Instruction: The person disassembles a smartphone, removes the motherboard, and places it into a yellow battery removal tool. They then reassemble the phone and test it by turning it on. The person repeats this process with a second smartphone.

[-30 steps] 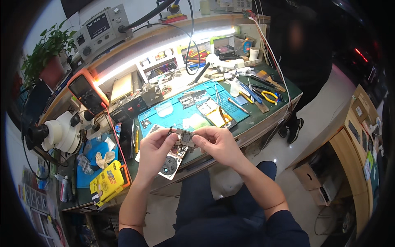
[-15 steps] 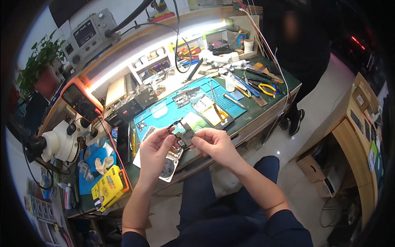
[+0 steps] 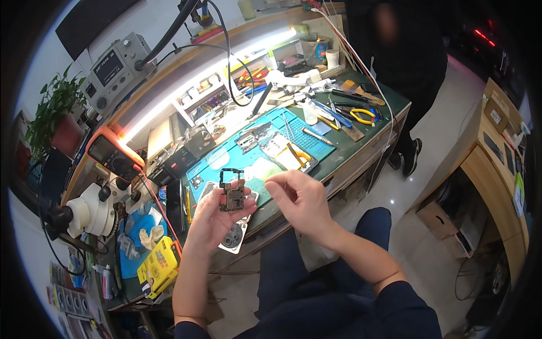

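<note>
Dark and squarish, a phone circuit board (image 3: 232, 198) with an open frame at its top lies across the fingers of my left hand (image 3: 209, 220), which grips it by its edge. My right hand (image 3: 302, 203) is a little to the right, apart from the board. Its fingers are curled in with the thumb against them; whatever they may hold is hidden. Below my left hand, partly covered by it, a white phone housing (image 3: 232, 238) with round camera lenses shows at the bench edge. Beyond the hands, an opened phone (image 3: 285, 151) with orange-yellow parts rests on the blue work mat (image 3: 262, 121).
Pliers (image 3: 362, 116), tweezers and screwdrivers crowd the bench's right end. To the left stand a microscope (image 3: 93, 206), an orange-rimmed multimeter (image 3: 110, 155) and a yellow box (image 3: 160, 268). A black cable (image 3: 228, 70) hangs over the mat. Another person (image 3: 398, 68) stands beyond the bench's right end.
My right hand has let go of the board and moved to the right. My left hand now holds the board alone, turned more upright and flat to view.
</note>
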